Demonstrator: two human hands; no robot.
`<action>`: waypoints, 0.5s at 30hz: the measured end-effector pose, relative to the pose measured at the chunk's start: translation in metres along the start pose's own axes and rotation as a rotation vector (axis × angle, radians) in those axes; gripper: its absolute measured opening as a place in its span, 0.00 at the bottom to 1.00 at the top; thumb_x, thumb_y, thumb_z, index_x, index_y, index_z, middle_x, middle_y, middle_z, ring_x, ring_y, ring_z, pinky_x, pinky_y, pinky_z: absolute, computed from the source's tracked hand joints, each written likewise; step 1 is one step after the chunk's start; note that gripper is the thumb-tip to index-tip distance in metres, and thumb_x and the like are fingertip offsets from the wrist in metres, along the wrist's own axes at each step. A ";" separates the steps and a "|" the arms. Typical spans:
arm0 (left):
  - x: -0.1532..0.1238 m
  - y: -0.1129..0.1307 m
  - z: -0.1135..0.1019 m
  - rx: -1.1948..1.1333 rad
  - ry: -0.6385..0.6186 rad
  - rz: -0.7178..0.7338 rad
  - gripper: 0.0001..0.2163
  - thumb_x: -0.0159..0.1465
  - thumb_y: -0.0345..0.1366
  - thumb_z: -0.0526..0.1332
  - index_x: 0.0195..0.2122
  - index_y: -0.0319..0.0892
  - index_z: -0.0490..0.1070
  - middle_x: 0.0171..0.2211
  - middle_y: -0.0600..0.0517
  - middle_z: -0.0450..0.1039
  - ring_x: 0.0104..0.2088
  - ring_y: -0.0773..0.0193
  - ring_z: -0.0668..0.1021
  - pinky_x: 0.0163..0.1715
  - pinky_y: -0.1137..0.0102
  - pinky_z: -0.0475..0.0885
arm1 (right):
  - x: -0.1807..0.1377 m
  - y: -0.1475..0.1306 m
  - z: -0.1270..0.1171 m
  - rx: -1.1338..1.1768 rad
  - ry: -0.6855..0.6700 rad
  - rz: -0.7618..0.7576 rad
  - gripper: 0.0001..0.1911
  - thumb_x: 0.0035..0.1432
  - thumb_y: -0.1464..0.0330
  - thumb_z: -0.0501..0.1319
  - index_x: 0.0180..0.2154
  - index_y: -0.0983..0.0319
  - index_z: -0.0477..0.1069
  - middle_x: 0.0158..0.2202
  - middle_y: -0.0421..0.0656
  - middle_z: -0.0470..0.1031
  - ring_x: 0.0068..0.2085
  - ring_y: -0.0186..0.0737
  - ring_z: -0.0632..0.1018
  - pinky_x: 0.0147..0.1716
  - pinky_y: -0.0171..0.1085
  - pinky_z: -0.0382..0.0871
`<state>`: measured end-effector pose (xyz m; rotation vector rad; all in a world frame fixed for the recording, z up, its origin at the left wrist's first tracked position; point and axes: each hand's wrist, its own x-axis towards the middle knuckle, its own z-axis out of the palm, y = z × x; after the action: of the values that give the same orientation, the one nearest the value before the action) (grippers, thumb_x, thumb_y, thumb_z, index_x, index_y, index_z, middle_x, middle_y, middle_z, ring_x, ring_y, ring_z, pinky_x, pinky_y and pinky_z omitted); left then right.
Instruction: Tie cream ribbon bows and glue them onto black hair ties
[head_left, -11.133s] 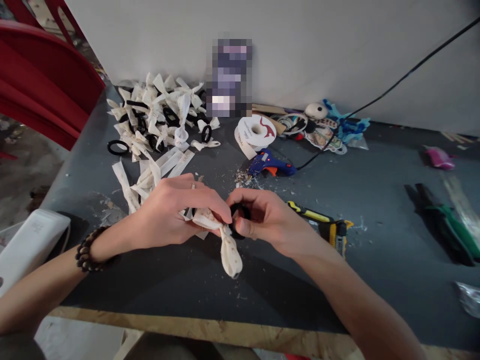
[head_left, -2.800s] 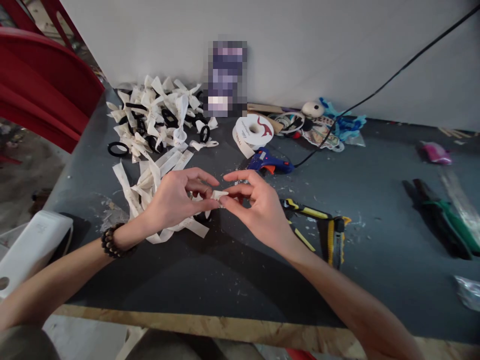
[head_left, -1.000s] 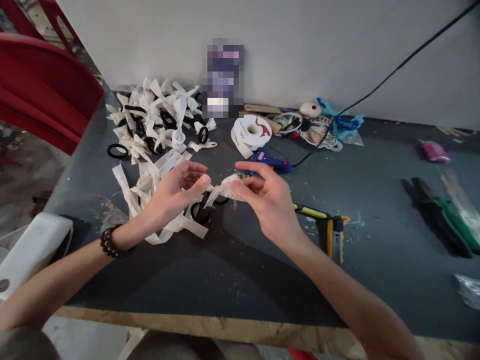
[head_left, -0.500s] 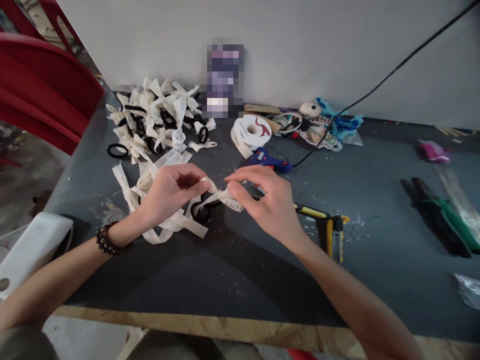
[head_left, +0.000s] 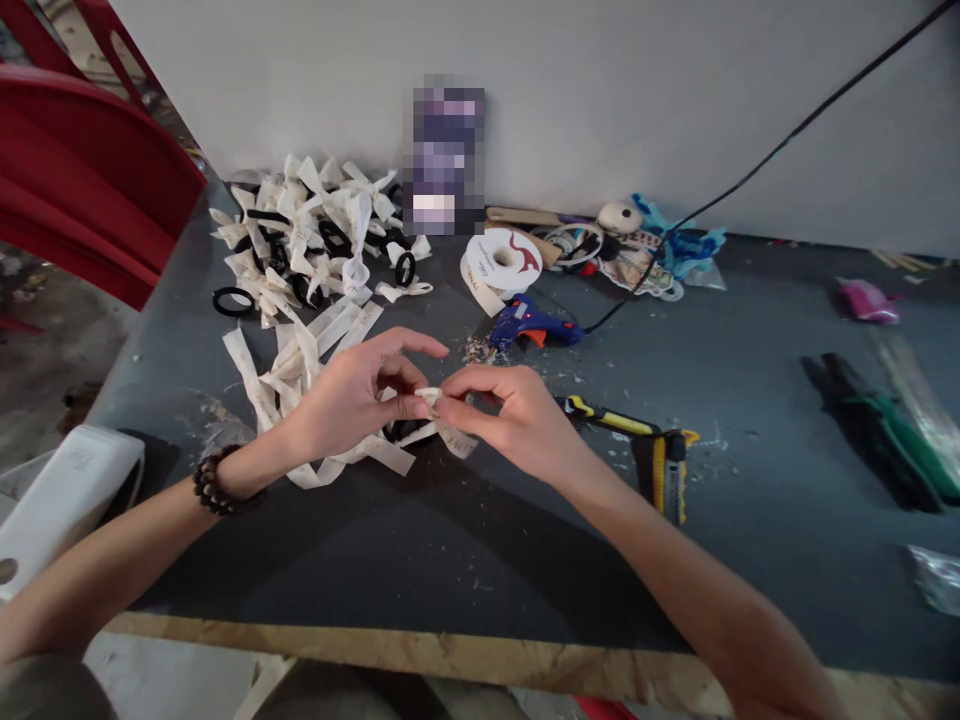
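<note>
I see hands drawn together since half second back. Ribbon strip (head_left: 433, 399), then stretched between them, now bunched small just above table (head_left: 465, 540); I read it as folded on itself. Left hand (head_left: 349, 398) and right hand (head_left: 517, 420) both pinch it, thumb against fingertip. Loose end droops beside black hair tie (head_left: 395, 431). Glue gun (head_left: 529, 325) lies behind, apart.

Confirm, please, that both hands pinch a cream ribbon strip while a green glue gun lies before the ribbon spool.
Not green: the head view shows a blue glue gun before the ribbon spool; the left hand and right hand do pinch the ribbon strip.
</note>
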<state>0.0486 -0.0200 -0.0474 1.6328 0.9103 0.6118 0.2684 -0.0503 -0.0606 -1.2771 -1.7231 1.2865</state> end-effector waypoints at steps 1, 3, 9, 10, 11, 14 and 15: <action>0.000 0.001 0.000 -0.002 -0.001 0.014 0.20 0.66 0.37 0.70 0.57 0.43 0.71 0.33 0.52 0.81 0.31 0.65 0.80 0.30 0.72 0.74 | 0.001 0.001 0.000 0.061 -0.029 0.036 0.11 0.63 0.60 0.68 0.32 0.59 0.82 0.31 0.42 0.81 0.33 0.39 0.77 0.34 0.39 0.66; -0.001 0.003 0.000 -0.027 0.008 0.039 0.18 0.68 0.39 0.68 0.57 0.42 0.71 0.33 0.51 0.80 0.30 0.65 0.79 0.29 0.72 0.72 | 0.002 0.004 0.000 0.155 -0.059 0.078 0.12 0.62 0.59 0.69 0.32 0.59 0.82 0.29 0.41 0.80 0.30 0.37 0.75 0.31 0.38 0.64; -0.005 0.004 0.002 -0.017 0.145 -0.026 0.17 0.72 0.42 0.64 0.57 0.40 0.71 0.28 0.53 0.76 0.25 0.68 0.74 0.25 0.72 0.67 | -0.001 -0.001 0.002 -0.023 0.095 -0.014 0.09 0.61 0.60 0.70 0.31 0.57 0.83 0.30 0.40 0.81 0.30 0.35 0.72 0.29 0.37 0.61; -0.006 0.004 0.002 -0.009 0.158 -0.035 0.19 0.70 0.42 0.67 0.58 0.39 0.70 0.29 0.53 0.76 0.27 0.67 0.76 0.26 0.72 0.69 | -0.001 -0.001 0.002 -0.018 0.114 0.004 0.10 0.61 0.60 0.70 0.31 0.57 0.83 0.29 0.40 0.80 0.28 0.34 0.70 0.28 0.37 0.59; -0.006 0.004 0.003 0.002 0.165 -0.040 0.21 0.67 0.42 0.69 0.58 0.39 0.70 0.30 0.52 0.78 0.29 0.66 0.78 0.28 0.72 0.71 | -0.001 -0.002 0.002 -0.003 0.122 0.027 0.10 0.61 0.60 0.70 0.31 0.58 0.84 0.28 0.40 0.80 0.26 0.34 0.68 0.26 0.37 0.57; -0.007 0.007 0.006 0.092 0.214 -0.035 0.24 0.61 0.39 0.74 0.57 0.40 0.71 0.33 0.51 0.81 0.34 0.62 0.83 0.34 0.70 0.76 | -0.002 0.000 0.004 0.046 0.127 0.078 0.11 0.60 0.58 0.71 0.32 0.58 0.85 0.27 0.40 0.80 0.25 0.33 0.68 0.26 0.37 0.57; -0.007 0.008 0.007 0.129 0.234 -0.032 0.23 0.61 0.37 0.74 0.56 0.40 0.72 0.32 0.52 0.81 0.34 0.62 0.83 0.34 0.70 0.77 | -0.002 0.001 0.004 0.056 0.134 0.083 0.11 0.60 0.58 0.71 0.32 0.58 0.85 0.27 0.40 0.80 0.26 0.34 0.69 0.26 0.37 0.58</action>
<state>0.0521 -0.0303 -0.0411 1.6812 1.1648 0.7460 0.2654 -0.0534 -0.0629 -1.3825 -1.5458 1.2570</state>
